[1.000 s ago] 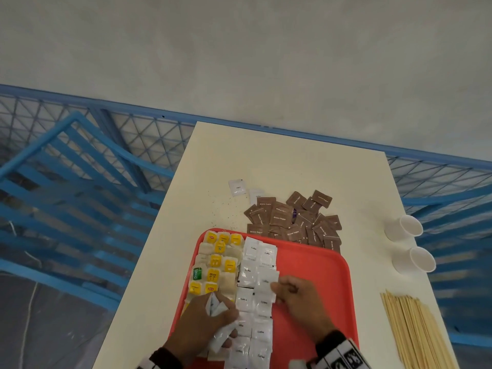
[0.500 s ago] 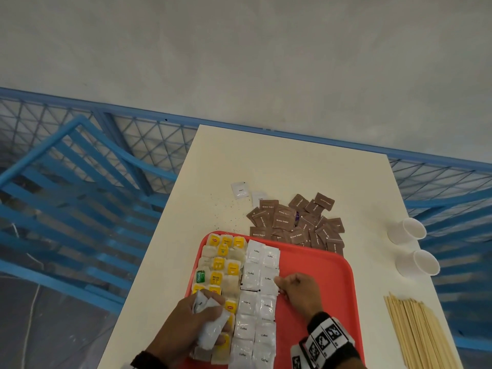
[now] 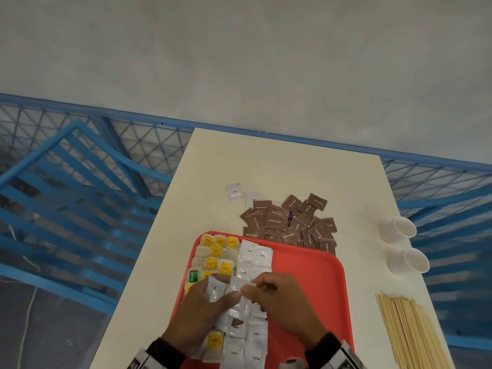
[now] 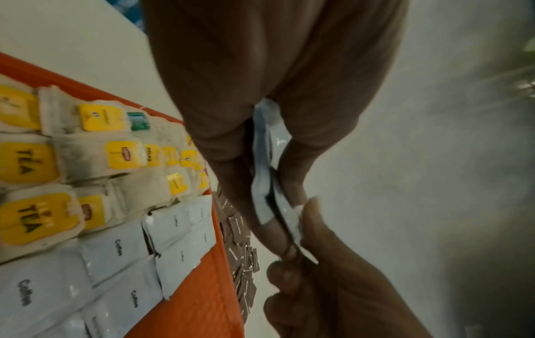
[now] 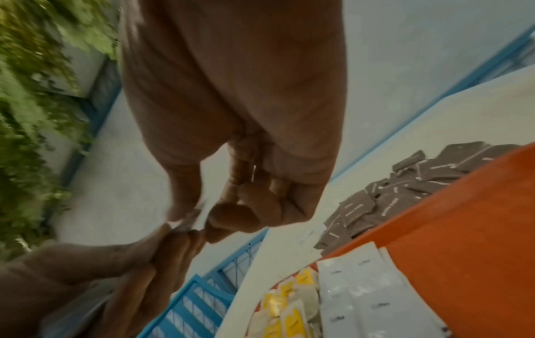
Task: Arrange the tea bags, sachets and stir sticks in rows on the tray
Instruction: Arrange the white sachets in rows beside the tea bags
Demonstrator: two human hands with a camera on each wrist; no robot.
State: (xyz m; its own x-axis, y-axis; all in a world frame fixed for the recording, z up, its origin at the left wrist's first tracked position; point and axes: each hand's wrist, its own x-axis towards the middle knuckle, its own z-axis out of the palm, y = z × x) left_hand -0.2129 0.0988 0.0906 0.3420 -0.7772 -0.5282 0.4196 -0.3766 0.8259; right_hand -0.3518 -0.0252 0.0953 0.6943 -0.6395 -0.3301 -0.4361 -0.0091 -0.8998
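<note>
The left hand and right hand cover the middle rows on the tray. The stir sticks run off the bottom edge. Motion blur smears the pinched sachet in the right wrist view.

Table: cream-white, rectangular, running from the middle of the frame to the lower edge.
Tray: red, lying flat on the table at the lower centre.
Brown sugar sachets: a loose pile on the table, touching the upper edge of the tray.
White sachets: two, just upper left of the brown pile.
Paper cups: two, lying on their sides near the right edge.
Stir sticks: a flat bundle at the lower right.
Dark crumbs: scattered left of the pile.
</note>
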